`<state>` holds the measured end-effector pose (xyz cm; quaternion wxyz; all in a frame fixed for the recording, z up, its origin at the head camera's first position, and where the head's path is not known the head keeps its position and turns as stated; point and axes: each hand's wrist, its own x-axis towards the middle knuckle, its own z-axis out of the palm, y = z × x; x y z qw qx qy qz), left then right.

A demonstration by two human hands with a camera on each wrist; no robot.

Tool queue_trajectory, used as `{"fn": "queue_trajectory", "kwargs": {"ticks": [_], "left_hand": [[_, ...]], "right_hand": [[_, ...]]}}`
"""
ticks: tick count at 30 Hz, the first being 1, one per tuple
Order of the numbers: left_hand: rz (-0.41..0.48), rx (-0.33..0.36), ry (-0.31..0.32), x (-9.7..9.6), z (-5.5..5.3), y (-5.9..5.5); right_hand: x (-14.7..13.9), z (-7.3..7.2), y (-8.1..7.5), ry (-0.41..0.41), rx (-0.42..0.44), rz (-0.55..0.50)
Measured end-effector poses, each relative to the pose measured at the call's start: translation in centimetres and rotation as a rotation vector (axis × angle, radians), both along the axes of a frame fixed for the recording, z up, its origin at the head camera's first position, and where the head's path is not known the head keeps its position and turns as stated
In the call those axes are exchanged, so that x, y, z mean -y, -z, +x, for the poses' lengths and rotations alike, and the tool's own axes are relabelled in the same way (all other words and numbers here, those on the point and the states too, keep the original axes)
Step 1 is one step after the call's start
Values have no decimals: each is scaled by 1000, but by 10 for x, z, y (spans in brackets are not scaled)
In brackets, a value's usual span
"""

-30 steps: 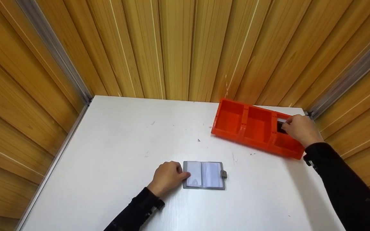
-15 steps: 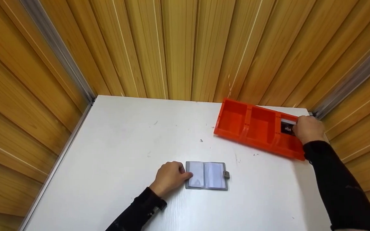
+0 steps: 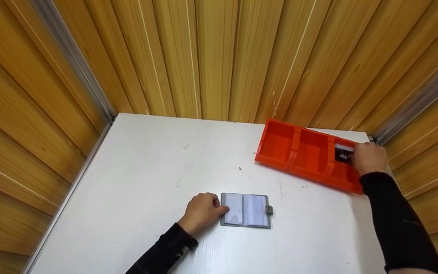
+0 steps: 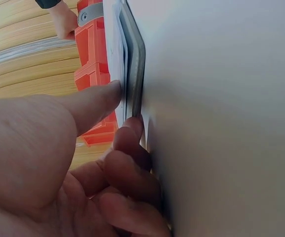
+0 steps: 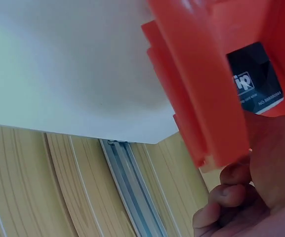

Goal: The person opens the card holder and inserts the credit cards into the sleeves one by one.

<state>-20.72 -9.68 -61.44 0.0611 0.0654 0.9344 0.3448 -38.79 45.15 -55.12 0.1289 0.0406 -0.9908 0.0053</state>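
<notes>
A small grey card holder (image 3: 255, 210) lies open on the white table, its clear sleeves facing up and a snap tab at its right side. My left hand (image 3: 202, 210) pinches its left edge; in the left wrist view the thumb (image 4: 100, 101) presses on the sleeves and a fingertip sits at the cover's edge. At the back right, my right hand (image 3: 370, 157) grips the end wall of a red three-compartment tray (image 3: 294, 146). The right wrist view has its fingers (image 5: 231, 195) curled outside that wall. A black card (image 5: 256, 79) with "VIP" lettering lies in the tray's right compartment, partly covered by the hand.
Wood-look panels (image 3: 215, 57) enclose the white table (image 3: 158, 160) at the back and sides, with metal strips (image 3: 78, 57) in the corners. The tray stands near the back edge, set at an angle.
My right hand has shifted from the card inside the right compartment to the tray's end wall, so more of the card shows. The left hand stays on the card holder; the head view shifts slightly.
</notes>
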Motion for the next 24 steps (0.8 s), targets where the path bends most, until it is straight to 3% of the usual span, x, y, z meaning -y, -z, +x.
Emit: {"fn": "queue_trajectory", "kwargs": {"ticks": [7,14,20,24], "left_hand": [[-8,13,-5,-1,-1,0],[-14,13,-5,-1,-2,1],[3,16,-1,0,-1,2],[8,10,0,0,-2,3]], "right_hand": [[2,-4,4,-1,-34,38],[-2,-3,-3,-2,-24,33],[-3,2,-5,-70,-119,18],[-1,4,-11,-66,-48,20]]}}
